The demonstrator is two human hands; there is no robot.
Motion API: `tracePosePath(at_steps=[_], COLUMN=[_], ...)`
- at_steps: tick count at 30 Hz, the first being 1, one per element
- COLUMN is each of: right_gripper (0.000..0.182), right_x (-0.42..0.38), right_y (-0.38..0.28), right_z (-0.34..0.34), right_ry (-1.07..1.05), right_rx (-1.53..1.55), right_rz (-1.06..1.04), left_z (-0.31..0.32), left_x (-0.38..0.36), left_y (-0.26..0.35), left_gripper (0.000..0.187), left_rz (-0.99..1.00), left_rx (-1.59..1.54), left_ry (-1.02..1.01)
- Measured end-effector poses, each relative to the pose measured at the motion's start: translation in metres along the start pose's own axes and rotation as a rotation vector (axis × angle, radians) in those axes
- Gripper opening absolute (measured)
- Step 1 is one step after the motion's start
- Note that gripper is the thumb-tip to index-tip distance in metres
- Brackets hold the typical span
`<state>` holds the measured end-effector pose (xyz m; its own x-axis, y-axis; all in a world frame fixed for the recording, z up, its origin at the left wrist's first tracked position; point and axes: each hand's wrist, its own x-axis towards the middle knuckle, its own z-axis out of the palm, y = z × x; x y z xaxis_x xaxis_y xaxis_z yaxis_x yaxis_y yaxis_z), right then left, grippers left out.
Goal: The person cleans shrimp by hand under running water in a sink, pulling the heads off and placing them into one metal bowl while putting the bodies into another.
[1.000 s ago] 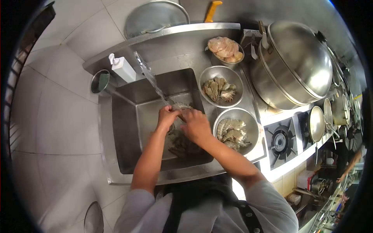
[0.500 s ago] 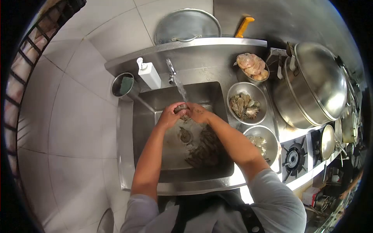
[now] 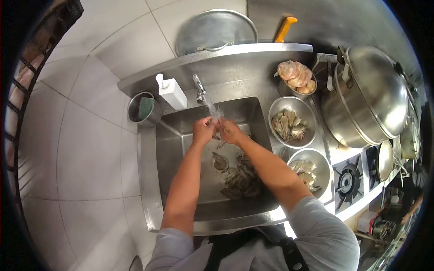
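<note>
Under the running faucet (image 3: 199, 86), my left hand (image 3: 203, 131) and my right hand (image 3: 229, 131) are close together, both with curled fingers. They grip a shrimp (image 3: 217, 135), mostly hidden by the fingers and the splashing water. Below them, one loose shrimp (image 3: 219, 161) lies at the drain of the steel sink (image 3: 181, 192). A heap of grey unpeeled shrimp (image 3: 244, 180) covers the sink floor under my right forearm.
Right of the sink stand a bowl of shrimp heads and shells (image 3: 293, 124), a bowl of pale peeled shrimp (image 3: 305, 169) and a container of bagged food (image 3: 296, 77). A soap bottle (image 3: 173, 93) and a steel cup (image 3: 144, 109) flank the faucet. Farther right are a large pot (image 3: 361, 99) and a gas burner (image 3: 347, 180).
My hands have shifted slightly apart at the fingertips, and water now splashes over my right fingers. The shrimp between them shows less. The view has moved a little.
</note>
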<state>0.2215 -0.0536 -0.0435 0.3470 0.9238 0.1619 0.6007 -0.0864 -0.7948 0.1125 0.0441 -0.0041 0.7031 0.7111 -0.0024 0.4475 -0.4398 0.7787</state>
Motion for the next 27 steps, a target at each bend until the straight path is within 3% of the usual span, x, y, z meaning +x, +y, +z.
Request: tracePosePath(at_steps=[2, 4, 8, 10, 12, 13, 14, 15, 16, 18, 19, 24, 26, 27], right_gripper=[0.026, 0.025, 0.025, 0.024, 0.025, 0.025, 0.025, 0.025, 0.025, 0.026, 0.026, 0.029, 0.028, 0.027], right_x=[-0.007, -0.013, -0.018, -0.017, -0.011, -0.012, -0.015, -0.016, -0.016, -0.017, -0.021, -0.080, -0.121, -0.141], right_y=[-0.003, -0.001, 0.004, 0.022, 0.091, 0.090, 0.081, 0.070, 0.059, 0.038, 0.028, 0.028, 0.011, 0.007], right_z=[0.005, 0.013, 0.027, 0.039, 0.078, 0.070, 0.057, 0.046, 0.041, 0.035, 0.031, 0.038, 0.037, 0.039], right_ry=[0.045, 0.090, 0.120, 0.109, 0.291, 0.292, 0.130, -0.035, -0.036, -0.135, -0.133, -0.115, -0.315, -0.361], right_rx=[0.109, 0.216, 0.222, 0.237, -0.111, -0.107, -0.014, 0.074, 0.072, -0.103, -0.106, -0.173, -0.290, -0.265], right_rz=[0.034, 0.068, 0.172, 0.210, 0.260, 0.261, 0.358, 0.450, 0.449, 0.258, 0.261, 0.424, 0.493, 0.501], left_z=[0.010, 0.032, 0.049, 0.047, 0.041, 0.036, 0.024, 0.009, 0.000, 0.005, 0.008, 0.020, 0.024, 0.027], left_x=[0.001, 0.004, -0.009, -0.017, -0.020, -0.022, -0.024, -0.025, -0.023, -0.012, -0.006, 0.012, 0.010, 0.003], left_y=[-0.012, -0.040, -0.044, -0.030, -0.026, -0.024, -0.013, 0.006, 0.016, 0.010, 0.006, 0.005, 0.009, 0.011], left_gripper=[0.038, 0.036, 0.034, 0.031, 0.029, 0.027, 0.027, 0.028, 0.028, 0.027, 0.027, 0.024, 0.010, 0.015], left_rz=[-0.053, -0.215, -0.282, -0.065, -0.001, 0.064, 0.064, -0.111, -0.284, -0.229, -0.170, -0.226, -0.307, -0.281], left_rx=[-0.105, -0.533, -0.643, 0.109, 0.157, 0.206, 0.211, 0.004, -0.207, -0.256, -0.299, -0.606, -0.929, -0.817], left_ry=[0.023, 0.046, 0.103, 0.218, 0.276, 0.336, 0.335, 0.170, 0.003, -0.023, -0.051, -0.201, -0.129, -0.097])
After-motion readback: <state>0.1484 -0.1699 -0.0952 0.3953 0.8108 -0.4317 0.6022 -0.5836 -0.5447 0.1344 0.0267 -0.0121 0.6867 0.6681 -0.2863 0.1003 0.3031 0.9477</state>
